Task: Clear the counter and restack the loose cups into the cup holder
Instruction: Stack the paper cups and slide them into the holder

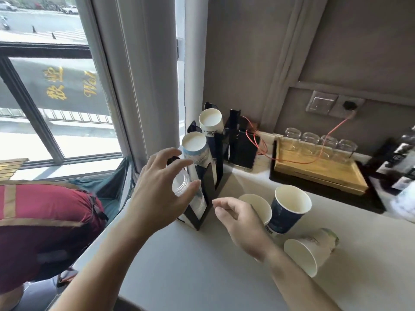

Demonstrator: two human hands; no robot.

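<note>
A black cup holder [210, 182] stands at the counter's left back corner. Two stacks of paper cups [194, 149] [211, 122] and a stack of clear plastic cups [180, 186] sit in it. My left hand [161, 191] is beside the clear stack with fingers spread and the thumb tip at its rim, gripping nothing. My right hand [238, 218] hovers low with loosely curled fingers, holding nothing, just in front of an upright white paper cup [260, 204]. A dark blue paper cup [289, 209] stands to its right. A third paper cup [311, 251] lies on its side nearer me.
A wooden tray [318, 176] with several upturned glasses sits at the back right, a red cable running over it to a wall socket [348, 105]. A black box [243, 151] stands behind the holder. A dark bottle [402, 162] is at the far right. A red bag [45, 223] lies below the counter's left edge.
</note>
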